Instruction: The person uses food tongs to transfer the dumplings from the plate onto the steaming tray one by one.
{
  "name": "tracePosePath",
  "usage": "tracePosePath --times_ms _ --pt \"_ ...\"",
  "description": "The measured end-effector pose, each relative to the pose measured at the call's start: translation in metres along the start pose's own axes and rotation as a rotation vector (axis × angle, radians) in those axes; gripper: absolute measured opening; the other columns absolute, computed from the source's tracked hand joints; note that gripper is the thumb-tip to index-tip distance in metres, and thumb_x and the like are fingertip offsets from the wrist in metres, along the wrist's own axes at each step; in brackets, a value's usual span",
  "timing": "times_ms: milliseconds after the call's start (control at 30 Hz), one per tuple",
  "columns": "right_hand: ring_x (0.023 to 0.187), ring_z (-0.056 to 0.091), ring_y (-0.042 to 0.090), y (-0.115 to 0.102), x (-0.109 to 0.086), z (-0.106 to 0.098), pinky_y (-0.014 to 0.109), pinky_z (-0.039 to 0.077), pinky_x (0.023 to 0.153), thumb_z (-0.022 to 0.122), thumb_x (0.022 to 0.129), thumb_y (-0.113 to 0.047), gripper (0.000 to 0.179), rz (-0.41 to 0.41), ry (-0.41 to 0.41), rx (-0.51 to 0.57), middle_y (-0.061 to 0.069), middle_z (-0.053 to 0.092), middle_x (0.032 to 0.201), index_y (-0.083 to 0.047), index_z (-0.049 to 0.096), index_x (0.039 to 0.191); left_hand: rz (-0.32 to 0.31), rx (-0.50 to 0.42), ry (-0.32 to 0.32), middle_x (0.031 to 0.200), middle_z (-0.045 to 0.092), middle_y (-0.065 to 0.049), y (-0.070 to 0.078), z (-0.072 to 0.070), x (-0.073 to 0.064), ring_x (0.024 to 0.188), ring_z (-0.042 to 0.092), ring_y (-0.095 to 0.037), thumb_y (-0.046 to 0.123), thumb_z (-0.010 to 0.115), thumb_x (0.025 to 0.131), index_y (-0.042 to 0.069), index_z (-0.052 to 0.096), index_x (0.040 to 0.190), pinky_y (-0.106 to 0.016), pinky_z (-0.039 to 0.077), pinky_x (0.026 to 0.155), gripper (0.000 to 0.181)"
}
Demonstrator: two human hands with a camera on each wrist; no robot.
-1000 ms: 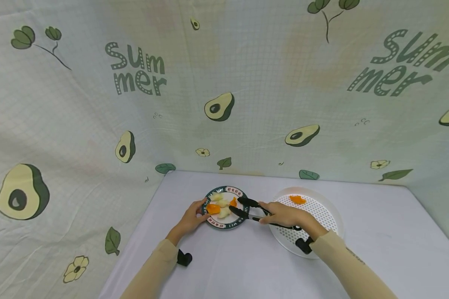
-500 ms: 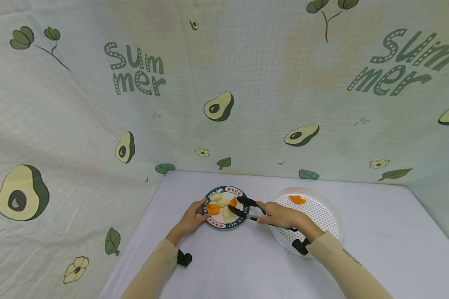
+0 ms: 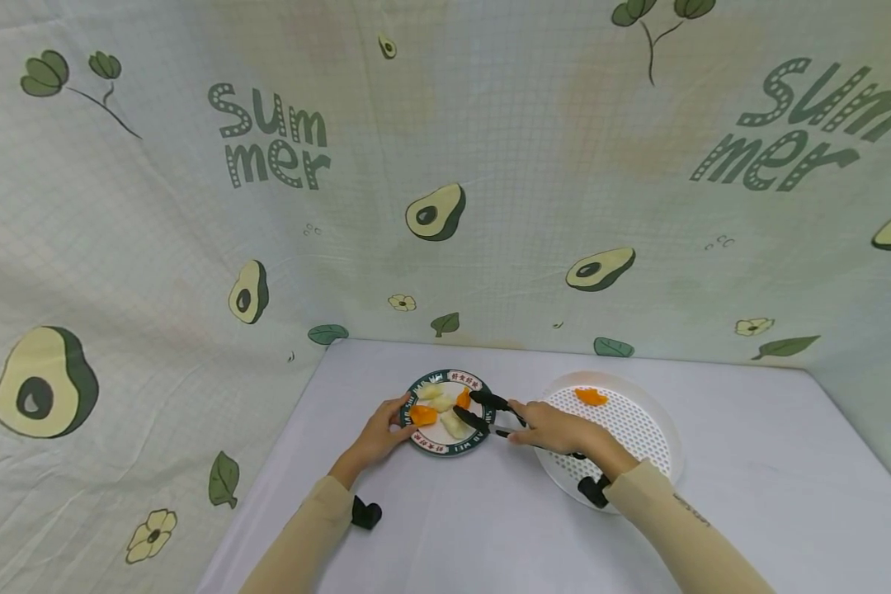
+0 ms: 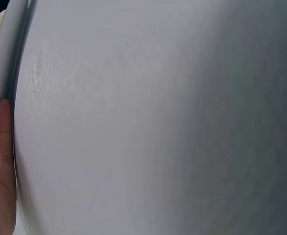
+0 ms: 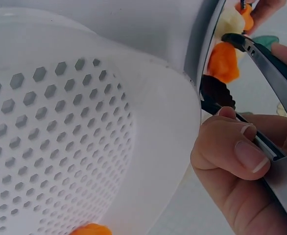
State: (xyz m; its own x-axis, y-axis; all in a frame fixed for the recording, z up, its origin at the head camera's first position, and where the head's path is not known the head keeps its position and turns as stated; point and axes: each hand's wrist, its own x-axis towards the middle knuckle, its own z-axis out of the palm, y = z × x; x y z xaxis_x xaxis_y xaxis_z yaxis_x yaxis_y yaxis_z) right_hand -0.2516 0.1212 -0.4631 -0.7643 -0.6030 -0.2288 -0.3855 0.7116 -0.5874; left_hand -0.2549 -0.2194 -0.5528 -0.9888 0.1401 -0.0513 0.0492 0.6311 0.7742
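In the head view, my left hand [image 3: 376, 433] holds the left rim of a round plate [image 3: 445, 450] with a dark green patterned border. Several pale yellow pieces [image 3: 456, 425] and orange pieces [image 3: 423, 415] lie on the plate. My right hand [image 3: 553, 427] grips black-tipped metal tongs [image 3: 501, 431] that reach over the plate's right side. The tongs' tips stand apart, close to an orange piece and a pale piece; nothing is clearly clamped between them. The right wrist view shows the thumb pressing one arm of the tongs [image 5: 275, 78]. Along the plate's outer side lies a left-hand digit [image 4: 4, 132].
A white round tray [image 3: 664, 421] with a perforated base stands right of the plate, partly under my right arm. One orange piece [image 3: 591, 397] lies in it. A patterned cloth [image 3: 520, 206] hangs behind the white table [image 3: 490, 528].
My right hand and the tongs have shifted slightly left. The front pale piece on the plate has turned and moved a little to the right. My left hand stays where it was.
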Motion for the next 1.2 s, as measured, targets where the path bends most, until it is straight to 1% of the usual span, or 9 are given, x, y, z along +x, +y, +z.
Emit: tracePosePath --times_ms 100,167,333,400,567,700,800,1033,1200 --pt "0.117 0.057 0.035 -0.001 0.001 0.001 0.052 0.041 0.103 0.062 0.099 -0.03 0.069 0.002 0.002 -0.001 0.033 0.054 0.132 0.01 0.035 0.149 -0.004 0.0 -0.002 0.137 0.05 -0.014 0.0 0.0 -0.001 0.098 0.048 -0.021 0.019 0.072 0.094 0.01 0.042 0.152 -0.038 0.042 0.086 0.067" --pt "0.117 0.057 0.036 -0.001 0.002 0.001 0.054 0.041 0.102 0.062 0.099 -0.029 0.068 -0.004 0.001 0.0 0.034 0.053 0.132 0.01 0.035 0.148 -0.005 -0.001 -0.005 0.138 0.049 -0.014 0.0 0.0 -0.001 0.099 0.048 -0.022 0.019 0.072 0.094 0.01 0.041 0.153 -0.039 0.043 0.087 0.067" --pt "0.122 0.054 0.04 -0.002 0.002 0.002 0.055 0.039 0.103 0.06 0.1 -0.026 0.065 0.001 0.004 -0.005 0.035 0.051 0.134 0.01 0.035 0.149 -0.007 -0.003 -0.009 0.137 0.049 -0.014 0.001 0.0 -0.002 0.1 0.049 -0.022 0.018 0.071 0.094 0.01 0.041 0.153 -0.04 0.043 0.088 0.067" --pt "0.122 0.054 0.04 -0.001 0.002 0.002 0.054 0.039 0.104 0.06 0.101 -0.025 0.064 0.009 0.009 -0.011 0.034 0.052 0.135 0.008 0.035 0.149 -0.006 -0.001 -0.011 0.138 0.049 -0.014 0.002 0.0 -0.001 0.099 0.049 -0.022 0.018 0.071 0.094 0.01 0.041 0.153 -0.039 0.043 0.088 0.067" --pt "0.118 0.056 0.038 0.0 0.002 0.002 0.055 0.04 0.102 0.061 0.1 -0.023 0.062 0.001 0.022 -0.017 0.033 0.054 0.132 0.008 0.037 0.149 -0.003 0.008 -0.009 0.137 0.05 -0.014 0.0 0.0 0.001 0.098 0.048 -0.022 0.017 0.071 0.094 0.011 0.041 0.153 -0.039 0.043 0.087 0.066" --pt "0.123 0.053 0.042 0.001 0.0 0.0 0.056 0.038 0.104 0.061 0.1 -0.023 0.062 -0.008 0.022 -0.016 0.034 0.052 0.134 0.008 0.038 0.148 -0.006 0.007 -0.01 0.136 0.05 -0.013 0.0 0.001 0.001 0.099 0.048 -0.022 0.018 0.072 0.094 0.011 0.041 0.153 -0.038 0.043 0.087 0.067" --pt "0.128 0.048 0.045 0.001 -0.003 -0.002 0.057 0.036 0.105 0.059 0.101 -0.024 0.061 -0.01 0.023 -0.02 0.034 0.049 0.138 0.006 0.036 0.15 -0.003 0.008 -0.011 0.135 0.05 -0.013 0.0 0.001 0.002 0.099 0.048 -0.022 0.017 0.072 0.093 0.01 0.041 0.153 -0.038 0.044 0.087 0.067" --pt "0.132 0.042 0.047 0.005 -0.012 -0.007 0.058 0.034 0.106 0.057 0.102 -0.029 0.063 -0.034 0.046 -0.005 0.035 0.042 0.143 0.003 0.034 0.152 0.004 0.01 -0.007 0.135 0.05 -0.013 0.001 0.0 0.002 0.1 0.049 -0.022 0.015 0.071 0.094 0.009 0.041 0.153 -0.038 0.044 0.088 0.067" --pt "0.133 0.042 0.046 0.009 -0.021 -0.008 0.058 0.034 0.106 0.057 0.102 -0.031 0.064 -0.049 0.058 0.024 0.033 0.044 0.144 0.002 0.034 0.153 0.025 0.018 -0.008 0.136 0.05 -0.016 -0.001 0.0 0.0 0.101 0.05 -0.023 0.015 0.071 0.094 0.007 0.042 0.151 -0.041 0.044 0.089 0.065"
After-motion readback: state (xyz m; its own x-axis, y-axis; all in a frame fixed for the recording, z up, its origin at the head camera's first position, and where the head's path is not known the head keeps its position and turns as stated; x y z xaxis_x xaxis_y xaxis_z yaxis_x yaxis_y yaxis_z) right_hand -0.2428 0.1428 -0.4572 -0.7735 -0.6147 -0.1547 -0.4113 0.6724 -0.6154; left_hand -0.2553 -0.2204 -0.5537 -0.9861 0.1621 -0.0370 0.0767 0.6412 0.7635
